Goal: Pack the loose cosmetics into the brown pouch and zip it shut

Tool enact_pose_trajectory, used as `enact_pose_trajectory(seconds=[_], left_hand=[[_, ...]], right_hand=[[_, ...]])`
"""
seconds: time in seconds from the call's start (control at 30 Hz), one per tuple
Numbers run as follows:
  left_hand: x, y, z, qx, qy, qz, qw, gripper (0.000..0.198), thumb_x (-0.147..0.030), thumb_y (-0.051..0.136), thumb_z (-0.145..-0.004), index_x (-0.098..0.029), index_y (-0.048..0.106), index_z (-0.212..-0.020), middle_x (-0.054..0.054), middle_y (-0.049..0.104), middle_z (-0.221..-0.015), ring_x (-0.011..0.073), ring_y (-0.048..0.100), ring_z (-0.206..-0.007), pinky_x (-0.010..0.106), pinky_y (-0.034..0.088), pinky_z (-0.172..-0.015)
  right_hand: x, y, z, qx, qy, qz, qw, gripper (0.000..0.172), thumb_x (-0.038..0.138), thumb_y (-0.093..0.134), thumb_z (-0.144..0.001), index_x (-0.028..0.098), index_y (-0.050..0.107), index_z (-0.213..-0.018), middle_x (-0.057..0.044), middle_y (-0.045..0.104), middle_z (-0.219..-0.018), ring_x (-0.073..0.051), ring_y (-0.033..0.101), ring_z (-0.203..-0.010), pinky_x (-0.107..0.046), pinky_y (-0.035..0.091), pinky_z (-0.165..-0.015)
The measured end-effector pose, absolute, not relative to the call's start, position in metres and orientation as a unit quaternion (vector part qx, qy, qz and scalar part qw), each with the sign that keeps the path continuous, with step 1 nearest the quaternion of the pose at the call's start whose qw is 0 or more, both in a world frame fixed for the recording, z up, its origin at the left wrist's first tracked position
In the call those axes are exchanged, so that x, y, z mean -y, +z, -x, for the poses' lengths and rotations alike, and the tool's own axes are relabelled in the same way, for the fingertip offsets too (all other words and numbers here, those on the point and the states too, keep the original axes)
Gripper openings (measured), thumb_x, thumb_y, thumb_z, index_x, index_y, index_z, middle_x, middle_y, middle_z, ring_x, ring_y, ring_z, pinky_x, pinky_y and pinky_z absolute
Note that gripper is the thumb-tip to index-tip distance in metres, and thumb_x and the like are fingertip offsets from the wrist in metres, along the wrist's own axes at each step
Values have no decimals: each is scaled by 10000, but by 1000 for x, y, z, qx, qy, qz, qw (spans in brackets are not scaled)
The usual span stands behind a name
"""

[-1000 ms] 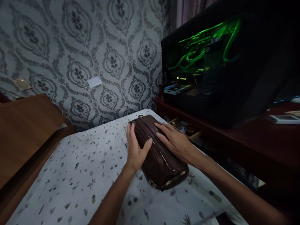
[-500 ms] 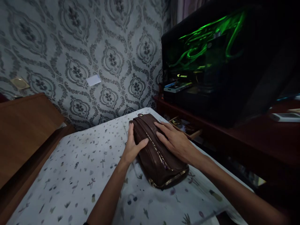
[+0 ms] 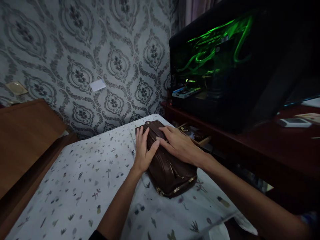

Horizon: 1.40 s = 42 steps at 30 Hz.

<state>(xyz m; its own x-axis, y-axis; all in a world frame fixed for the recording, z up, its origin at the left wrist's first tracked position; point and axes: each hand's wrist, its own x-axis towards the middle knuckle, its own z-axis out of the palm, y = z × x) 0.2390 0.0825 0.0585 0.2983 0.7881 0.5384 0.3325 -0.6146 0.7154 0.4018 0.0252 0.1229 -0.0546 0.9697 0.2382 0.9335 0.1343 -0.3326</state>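
Observation:
A dark brown zipped pouch [image 3: 172, 173] lies on a white patterned sheet [image 3: 82, 186]. My left hand [image 3: 143, 150] rests against the pouch's left side, fingers stretched along it and thumb up on its top. My right hand [image 3: 178, 145] lies flat across the top of the pouch, fingers extended toward the zip and nearly touching the left thumb. Neither hand grips anything.
A dark red desk [image 3: 262, 146] stands right of the sheet, carrying a black computer case [image 3: 225, 66] lit green inside. A wooden board [image 3: 27, 133] runs along the left. Patterned wallpaper [image 3: 100, 50] backs the scene.
My right hand slid left across the pouch's top toward my left thumb. My left hand moved slightly further up the pouch's side.

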Motion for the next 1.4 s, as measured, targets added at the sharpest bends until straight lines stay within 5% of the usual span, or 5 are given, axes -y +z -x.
enact_pose_trajectory(seconds=[0.5,0.73,1.4], left_hand=[[-96,49,-248,-346,547,-737,193,608,-614,275,-1053,-203,619,-1340,137,508,-1544,248,357,-1533,488,213,-1308],[-99,47,-249,-347,547,-742,175,587,-608,268,-1058,-215,613,-1324,113,521,-1520,228,361,-1523,439,207,-1305],[-92,50,-254,-354,560,-723,197,557,-538,279,-1073,-196,609,-1364,102,484,-1578,211,306,-1562,413,189,-1317]], right_hand=[[-28,121,-390,723,2,672,163,620,454,381,-1064,143,323,-1597,-192,491,-1524,-377,502,-1376,-514,453,-1104],[-24,120,-380,706,-34,690,156,585,498,341,-1071,169,424,-1548,-218,504,-1473,-398,529,-1326,-536,475,-1046],[-19,111,-375,644,-59,682,341,471,454,327,-1093,210,700,-1245,-93,703,-1281,-268,676,-1104,-344,481,-875]])
